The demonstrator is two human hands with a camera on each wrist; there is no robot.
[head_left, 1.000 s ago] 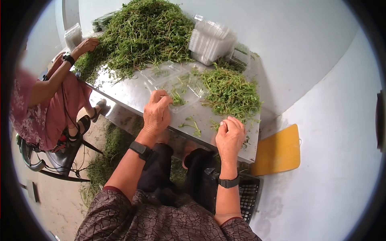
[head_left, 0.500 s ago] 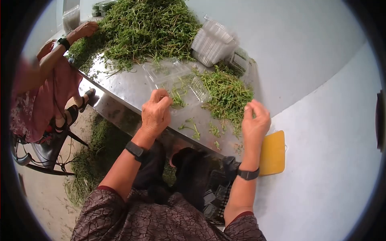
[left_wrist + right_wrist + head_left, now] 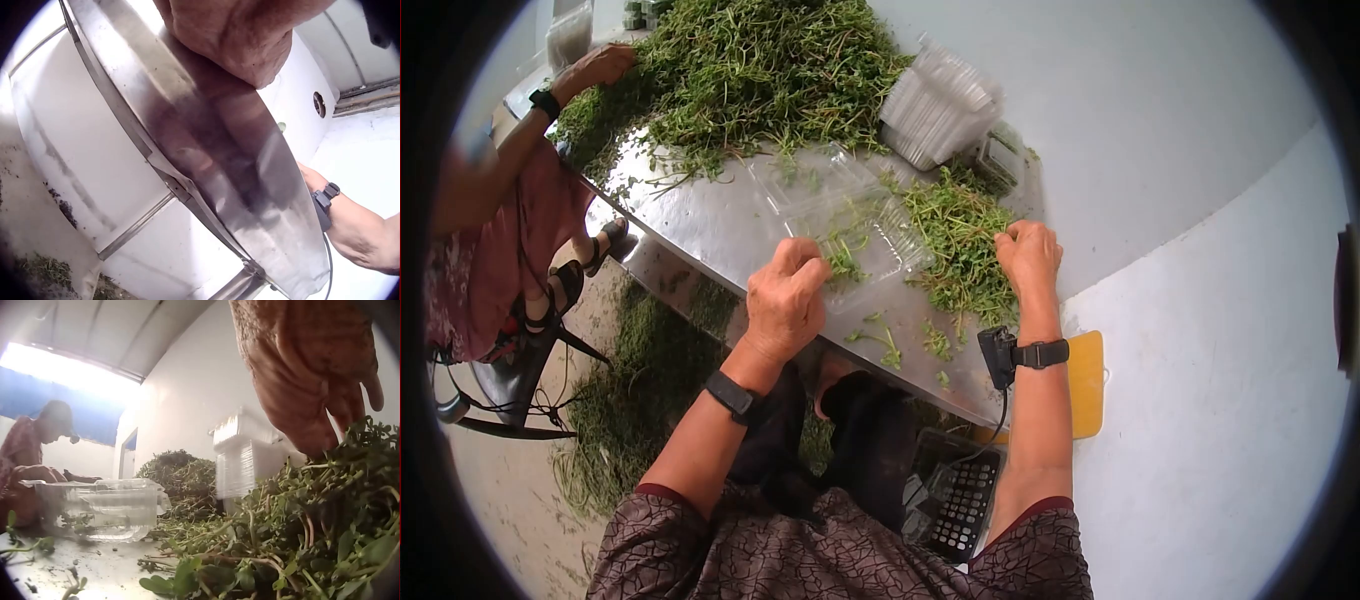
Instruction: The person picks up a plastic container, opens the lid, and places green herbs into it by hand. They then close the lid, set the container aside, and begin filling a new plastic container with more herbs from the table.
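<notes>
In the head view my left hand has curled fingers at the near left edge of a clear plastic container, which lies open with a few green sprigs inside. The right wrist view shows those fingers over the rim of the container. My right hand is at the right edge of the smaller pile of leafy stems. Seen from the right wrist, the hand points down with its fingertips among the top stems, the fingers fairly straight and a little apart. Loose sprigs lie near the table's front edge.
A large heap of greens covers the back of the metal table. Stacked clear containers stand behind the small pile. Another person's hand touches the heap at left. A yellow board and black crate are below.
My right hand has moved from the table's front edge out to the right, then forward to the small pile. My left hand has stayed at the container's edge. The view has shifted slightly.
</notes>
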